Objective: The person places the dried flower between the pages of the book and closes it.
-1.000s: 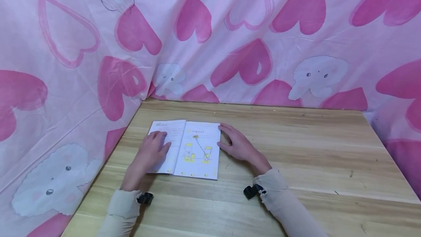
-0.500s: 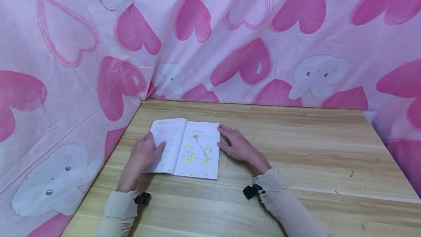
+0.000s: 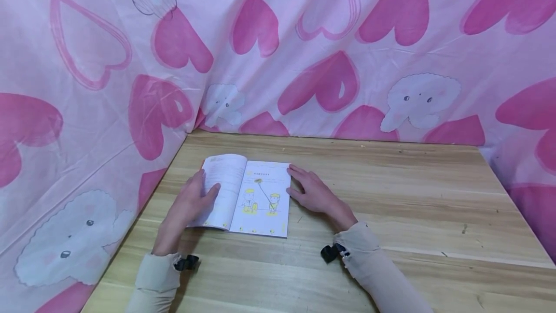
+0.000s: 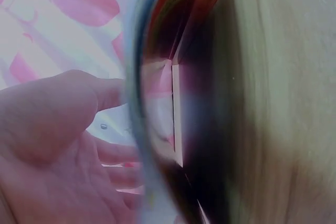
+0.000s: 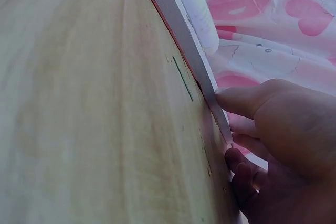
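Note:
An open book point(image 3: 263, 199) lies on the wooden table, with printed text on its left page and a yellow-and-white drawing on its right. My left hand point(image 3: 187, 202) holds the left half, thumb on the page and fingers at the outer edge. That half bows upward; in the left wrist view the orange inside of the cover point(image 4: 181, 14) shows beneath it, above the wood. My right hand point(image 3: 314, 192) rests against the right edge with loosely bent fingers. In the right wrist view the thumb point(image 5: 244, 100) touches the book's side.
The pale wooden table point(image 3: 417, 216) extends to the right. A pink curtain point(image 3: 304, 23) with hearts and fluffy characters hangs behind it and along the left side. Black wrist cameras sit at both cuffs. A thin green strand point(image 5: 182, 78) lies beside the book.
My left hand has slid off the text to the left edge. The left half has risen into a curve, with an orange edge now showing. My right hand has stayed in place.

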Action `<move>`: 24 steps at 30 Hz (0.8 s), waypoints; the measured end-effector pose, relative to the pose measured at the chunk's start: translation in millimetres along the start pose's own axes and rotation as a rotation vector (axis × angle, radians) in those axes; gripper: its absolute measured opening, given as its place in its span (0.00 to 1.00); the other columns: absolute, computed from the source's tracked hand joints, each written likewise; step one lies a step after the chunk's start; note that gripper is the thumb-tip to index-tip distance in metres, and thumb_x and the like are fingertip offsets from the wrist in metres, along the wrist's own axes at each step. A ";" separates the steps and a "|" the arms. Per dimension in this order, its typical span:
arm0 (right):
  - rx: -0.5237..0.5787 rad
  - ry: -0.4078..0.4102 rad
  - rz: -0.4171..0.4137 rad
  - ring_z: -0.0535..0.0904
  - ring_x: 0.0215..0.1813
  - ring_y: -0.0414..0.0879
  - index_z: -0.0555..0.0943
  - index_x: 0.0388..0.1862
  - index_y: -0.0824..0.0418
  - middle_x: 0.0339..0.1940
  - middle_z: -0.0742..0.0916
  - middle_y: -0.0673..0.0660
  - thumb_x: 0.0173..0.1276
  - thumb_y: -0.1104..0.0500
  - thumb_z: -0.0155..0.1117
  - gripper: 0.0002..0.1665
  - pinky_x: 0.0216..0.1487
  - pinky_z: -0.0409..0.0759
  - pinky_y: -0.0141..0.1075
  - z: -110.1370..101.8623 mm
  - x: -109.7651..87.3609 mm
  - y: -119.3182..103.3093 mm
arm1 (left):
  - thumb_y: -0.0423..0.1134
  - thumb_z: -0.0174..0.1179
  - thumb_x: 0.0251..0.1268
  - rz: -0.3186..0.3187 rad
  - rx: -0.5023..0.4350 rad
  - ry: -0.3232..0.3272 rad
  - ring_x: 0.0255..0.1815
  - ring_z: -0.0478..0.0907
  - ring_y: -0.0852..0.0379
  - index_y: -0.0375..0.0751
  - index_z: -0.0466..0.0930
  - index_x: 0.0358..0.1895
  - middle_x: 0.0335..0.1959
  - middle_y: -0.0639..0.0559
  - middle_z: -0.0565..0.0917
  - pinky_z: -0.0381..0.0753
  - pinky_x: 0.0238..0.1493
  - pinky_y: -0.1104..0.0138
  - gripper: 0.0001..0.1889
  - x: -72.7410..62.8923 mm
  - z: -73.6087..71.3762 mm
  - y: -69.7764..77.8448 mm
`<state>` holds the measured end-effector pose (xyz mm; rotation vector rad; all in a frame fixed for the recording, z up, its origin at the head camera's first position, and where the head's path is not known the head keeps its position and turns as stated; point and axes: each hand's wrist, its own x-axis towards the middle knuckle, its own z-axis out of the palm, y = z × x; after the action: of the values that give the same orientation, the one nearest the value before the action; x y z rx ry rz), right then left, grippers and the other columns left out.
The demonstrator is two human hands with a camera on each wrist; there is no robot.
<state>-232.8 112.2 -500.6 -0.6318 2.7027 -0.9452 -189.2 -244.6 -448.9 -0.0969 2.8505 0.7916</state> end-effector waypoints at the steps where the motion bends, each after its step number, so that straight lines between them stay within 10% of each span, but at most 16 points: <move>1: -0.001 -0.001 0.001 0.58 0.90 0.55 0.60 0.89 0.53 0.92 0.61 0.51 0.84 0.46 0.63 0.42 0.88 0.61 0.53 0.1 0.0 0.0 | 0.56 0.52 0.86 0.007 -0.005 0.003 0.89 0.51 0.28 0.29 0.44 0.88 0.88 0.27 0.53 0.55 0.85 0.35 0.45 0.1 0.5 0.2; 17: -0.002 0.000 0.002 0.57 0.91 0.55 0.60 0.89 0.54 0.92 0.61 0.51 0.84 0.45 0.62 0.42 0.88 0.60 0.54 1.3 0.1 0.8 | 0.50 0.63 0.80 0.095 -0.099 0.157 0.85 0.57 0.25 0.37 0.66 0.82 0.84 0.26 0.60 0.59 0.81 0.29 0.35 -9.5 -13.3 1.1; 24: -0.008 0.005 -0.001 0.58 0.90 0.56 0.60 0.89 0.54 0.92 0.61 0.51 0.83 0.46 0.63 0.43 0.88 0.61 0.55 1.7 -0.1 -0.9 | 0.33 0.67 0.73 0.185 -0.091 0.336 0.81 0.61 0.21 0.26 0.77 0.70 0.79 0.20 0.65 0.60 0.80 0.31 0.26 -18.4 -25.4 -2.4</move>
<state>-231.8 110.7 -501.3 -0.6329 2.7118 -0.9384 -174.9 -259.5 -425.3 0.0252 3.1725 1.0301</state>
